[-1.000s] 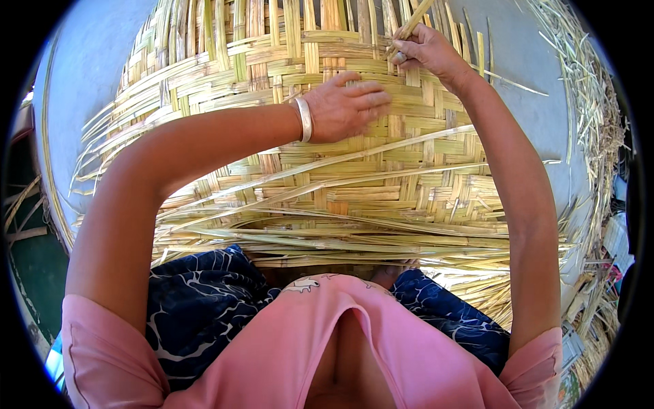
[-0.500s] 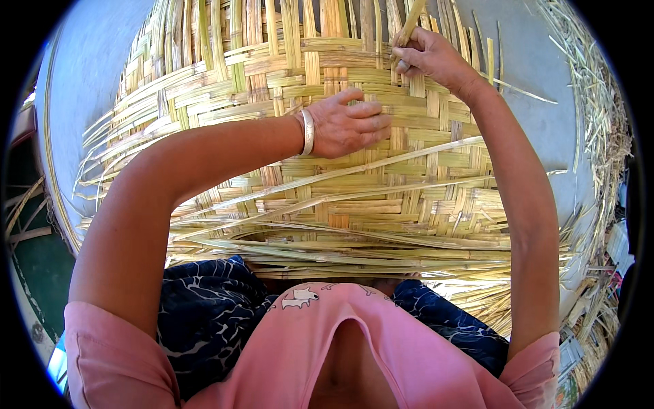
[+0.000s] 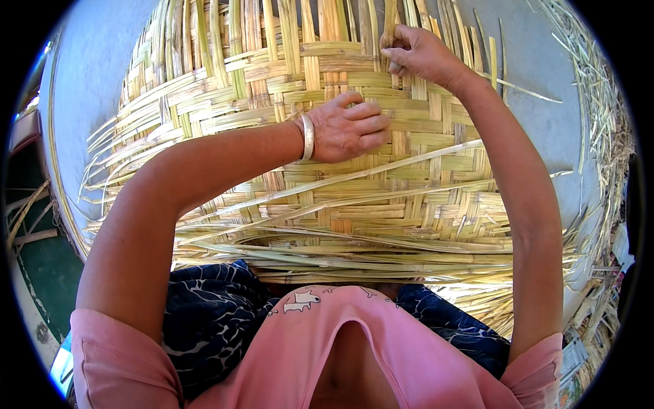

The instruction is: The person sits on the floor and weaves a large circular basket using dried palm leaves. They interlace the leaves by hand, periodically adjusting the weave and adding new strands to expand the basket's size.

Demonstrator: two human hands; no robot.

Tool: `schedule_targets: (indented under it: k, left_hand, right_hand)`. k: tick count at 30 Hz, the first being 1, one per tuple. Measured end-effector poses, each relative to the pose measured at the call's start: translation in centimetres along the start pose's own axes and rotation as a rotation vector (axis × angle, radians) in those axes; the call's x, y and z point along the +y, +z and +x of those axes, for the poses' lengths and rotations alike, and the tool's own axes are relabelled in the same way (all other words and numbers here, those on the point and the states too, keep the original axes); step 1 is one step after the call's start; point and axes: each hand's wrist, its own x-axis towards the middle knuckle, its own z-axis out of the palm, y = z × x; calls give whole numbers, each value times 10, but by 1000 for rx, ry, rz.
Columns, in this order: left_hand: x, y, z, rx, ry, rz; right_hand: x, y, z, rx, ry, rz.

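A mat (image 3: 320,136) of flat, yellow-green split-cane strips, woven over and under, spreads in front of me. My left hand (image 3: 347,127), with a pale bangle at the wrist, rests on its middle. Those fingers are curled, their tips turned away, so whatever they hold, if anything, is hidden. Farther off and to the right, my right hand (image 3: 424,57) pinches a cane strip (image 3: 390,24) between thumb and fingers at the far edge of the weave. Around it, several unwoven strip ends (image 3: 330,19) point away from me.
Loose long strips (image 3: 354,249) lie across the near part of the mat, by my lap. Grey floor (image 3: 82,129) borders the weave on both sides. Dry cane scraps (image 3: 599,116) are heaped along the right, and more cane pieces (image 3: 30,215) lie at far left.
My right hand has drawn slightly left, and the strip in it has swung from slanting to nearly upright, lower against the weave. The left hand stays almost in place.
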Motion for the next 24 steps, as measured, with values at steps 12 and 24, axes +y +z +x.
schedule_targets:
  k: [12,24]
  left_hand:
    - [-1,3,-1,49,-7,-18]
    - [-1,5,-2,65,-24,-10]
  right_hand:
    - [-11,-8,10,-57,85,-2]
    - [-41,-12,57,34,9,-109]
